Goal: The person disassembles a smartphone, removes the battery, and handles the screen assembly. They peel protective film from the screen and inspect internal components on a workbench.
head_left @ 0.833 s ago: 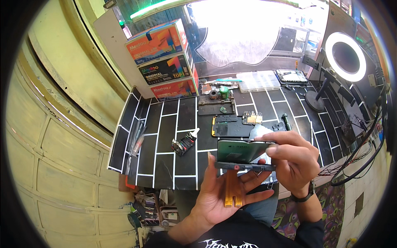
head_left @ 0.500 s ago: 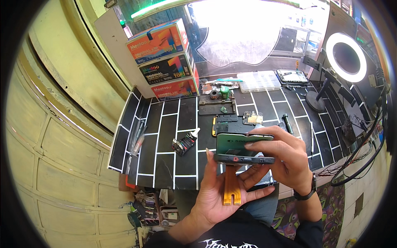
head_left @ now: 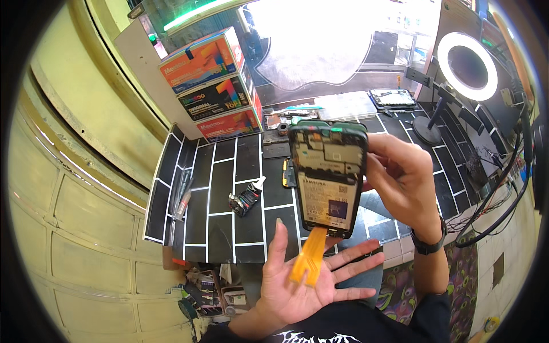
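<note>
Right hand (head_left: pixel 403 180) grips opened phone (head_left: pixel 329 153) by its right edge, battery (head_left: pixel 319 200) exposed, raised above black worktable (head_left: pixel 222 177); left hand (head_left: pixel 290 300), palm up, fingers spread loose, lies beneath orange flex cable (head_left: pixel 310 257) at phone's lower end, palm contact unclear.

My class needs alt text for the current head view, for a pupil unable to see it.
The right hand holds an opened phone showing its battery; an orange ribbon cable extends from its lower end over the open left hand. Behind: a black brick-patterned table, three stacked boxes, a lit ring light.
</note>
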The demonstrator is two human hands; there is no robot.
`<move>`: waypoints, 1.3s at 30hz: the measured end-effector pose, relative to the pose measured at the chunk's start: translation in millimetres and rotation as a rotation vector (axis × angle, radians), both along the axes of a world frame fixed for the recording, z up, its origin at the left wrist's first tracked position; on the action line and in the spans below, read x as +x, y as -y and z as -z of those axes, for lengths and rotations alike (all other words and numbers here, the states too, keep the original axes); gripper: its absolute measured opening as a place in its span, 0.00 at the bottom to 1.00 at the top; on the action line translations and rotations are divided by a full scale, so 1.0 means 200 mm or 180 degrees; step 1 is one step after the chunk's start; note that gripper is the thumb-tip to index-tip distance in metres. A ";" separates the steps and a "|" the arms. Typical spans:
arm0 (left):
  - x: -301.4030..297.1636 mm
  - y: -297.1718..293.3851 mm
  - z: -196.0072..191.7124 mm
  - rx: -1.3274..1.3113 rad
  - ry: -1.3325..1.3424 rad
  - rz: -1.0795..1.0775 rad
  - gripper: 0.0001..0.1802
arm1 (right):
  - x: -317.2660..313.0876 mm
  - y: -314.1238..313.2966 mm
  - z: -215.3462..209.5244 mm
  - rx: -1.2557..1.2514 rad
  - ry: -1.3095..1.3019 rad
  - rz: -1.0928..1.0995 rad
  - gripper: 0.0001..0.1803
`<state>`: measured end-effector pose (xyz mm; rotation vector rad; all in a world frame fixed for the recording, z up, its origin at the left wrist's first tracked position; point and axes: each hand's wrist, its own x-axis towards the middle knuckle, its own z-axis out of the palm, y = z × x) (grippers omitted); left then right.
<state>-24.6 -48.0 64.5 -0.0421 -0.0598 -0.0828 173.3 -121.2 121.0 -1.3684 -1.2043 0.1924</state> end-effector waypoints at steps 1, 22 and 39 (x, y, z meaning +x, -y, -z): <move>0.00 0.00 0.00 0.0020 0.0019 0.0039 0.53 | 0.01 -0.01 0.00 0.0005 -0.0180 -0.0039 0.14; 0.00 -0.06 0.01 0.1302 -0.1134 -0.0728 0.43 | -0.21 0.16 0.08 0.0857 0.0688 -0.0980 0.04; -0.02 -0.04 0.08 0.0233 -0.0175 -0.0770 0.51 | -0.25 0.14 0.03 0.1007 0.0889 -0.0800 0.08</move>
